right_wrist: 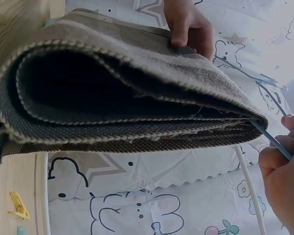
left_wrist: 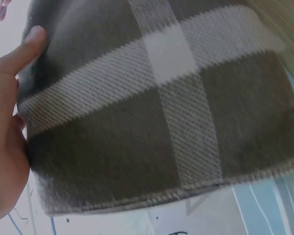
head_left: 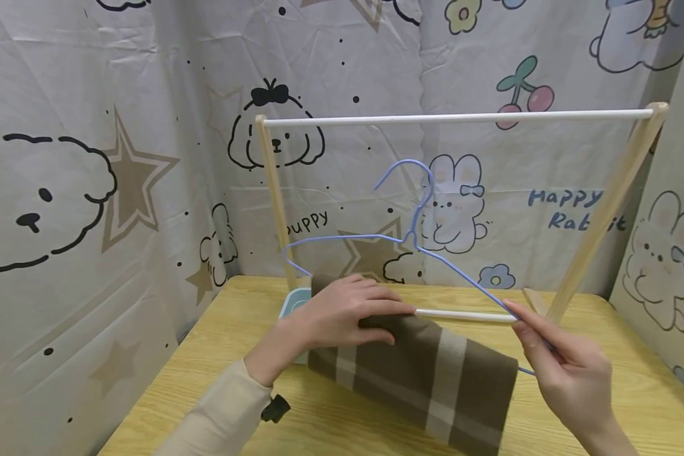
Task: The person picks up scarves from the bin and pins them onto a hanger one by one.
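Note:
A folded brown plaid cloth (head_left: 399,373) with pale stripes hangs over the lower bar of a blue wire hanger (head_left: 413,238). My left hand (head_left: 348,313) grips the cloth along its top fold; in the left wrist view its thumb (left_wrist: 27,51) presses on the near face. With thumb and fingers, my right hand (head_left: 576,367) pinches the hanger at its right end. Stitched edges of the cloth's layers (right_wrist: 137,134) face the right wrist view, where the hanger wire runs out of the fold. Most of the hanger's lower bar is hidden by the cloth.
Behind the hanger stands a wooden rack with a white top bar (head_left: 456,118) and a white lower bar (head_left: 467,315). A light blue basin (head_left: 292,304) sits left on the wooden table (head_left: 194,386), partly covered by the cloth. A yellow clip (right_wrist: 19,206) lies on the table.

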The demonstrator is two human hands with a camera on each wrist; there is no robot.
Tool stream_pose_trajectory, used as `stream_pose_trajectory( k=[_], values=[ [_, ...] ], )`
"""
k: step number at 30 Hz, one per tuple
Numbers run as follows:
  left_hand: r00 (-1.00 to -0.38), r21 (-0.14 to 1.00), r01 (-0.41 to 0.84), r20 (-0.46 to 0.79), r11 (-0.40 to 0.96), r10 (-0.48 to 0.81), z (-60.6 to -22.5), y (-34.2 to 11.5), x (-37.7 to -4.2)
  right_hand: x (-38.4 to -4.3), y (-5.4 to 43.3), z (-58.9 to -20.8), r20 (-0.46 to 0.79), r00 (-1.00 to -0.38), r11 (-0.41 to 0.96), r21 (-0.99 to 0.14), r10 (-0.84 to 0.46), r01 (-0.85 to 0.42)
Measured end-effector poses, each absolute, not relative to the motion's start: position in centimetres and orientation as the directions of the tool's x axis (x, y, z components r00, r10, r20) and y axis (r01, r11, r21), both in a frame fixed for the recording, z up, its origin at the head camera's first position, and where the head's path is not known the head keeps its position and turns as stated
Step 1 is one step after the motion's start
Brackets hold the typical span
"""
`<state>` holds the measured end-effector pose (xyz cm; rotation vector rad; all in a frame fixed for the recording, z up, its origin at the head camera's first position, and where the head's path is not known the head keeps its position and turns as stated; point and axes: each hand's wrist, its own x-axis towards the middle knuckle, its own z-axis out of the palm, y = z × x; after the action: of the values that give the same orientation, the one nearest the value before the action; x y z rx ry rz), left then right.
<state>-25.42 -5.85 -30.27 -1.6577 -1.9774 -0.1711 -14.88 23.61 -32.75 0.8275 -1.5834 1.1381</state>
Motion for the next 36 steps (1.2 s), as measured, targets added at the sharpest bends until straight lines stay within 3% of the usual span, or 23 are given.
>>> stream_pose_trajectory(
  k=[7, 10, 15, 18, 25, 28, 32, 36],
  values=[
    [-0.058, -0.271, 0.935, 0.519, 0.228, 0.853, -30.5, -6.1, -25.6, -14.8, 23.6, -32.6, 0.959, -0.284, 0.325, -0.275, 0.019, -0.905],
    [-0.026, -0.251, 0.944, 0.59, 0.214, 0.807, -30.5, -6.5, -25.9, -14.7, 23.8, -32.6, 0.96, -0.278, 0.335, -0.274, 0.038, -0.902],
    [0.049, -0.189, 0.965, 0.81, 0.182, 0.584, -30.1, -8.3, -26.6, -14.4, 24.4, -32.4, 0.96, -0.271, 0.301, -0.281, 0.075, -0.911],
    [0.023, -0.121, 0.974, 0.895, 0.192, 0.445, -30.0, -9.9, -27.3, -14.2, 24.6, -32.1, 0.959, -0.27, 0.294, -0.282, 0.082, -0.913],
    [-0.127, 0.043, 0.971, 0.926, 0.236, 0.355, -31.3, -13.6, -30.1, -13.9, 25.0, -31.6, 0.96, -0.259, 0.236, -0.277, 0.108, -0.931],
    [-0.223, 0.119, 0.946, 0.914, 0.303, 0.34, -32.3, -14.9, -31.0, -13.9, 25.1, -31.5, 0.96, -0.257, 0.219, -0.277, 0.114, -0.936],
    [-0.465, 0.307, 0.826, 0.846, 0.473, 0.261, -33.6, -16.4, -31.5, -13.9, 25.3, -31.8, 0.957, -0.259, 0.214, -0.283, 0.131, -0.935],
    [-0.707, 0.488, 0.632, 0.681, 0.603, 0.189, -35.1, -17.7, -32.4, -13.7, 25.2, -31.8, 0.956, -0.259, 0.239, -0.286, 0.141, -0.928]
  ],
)
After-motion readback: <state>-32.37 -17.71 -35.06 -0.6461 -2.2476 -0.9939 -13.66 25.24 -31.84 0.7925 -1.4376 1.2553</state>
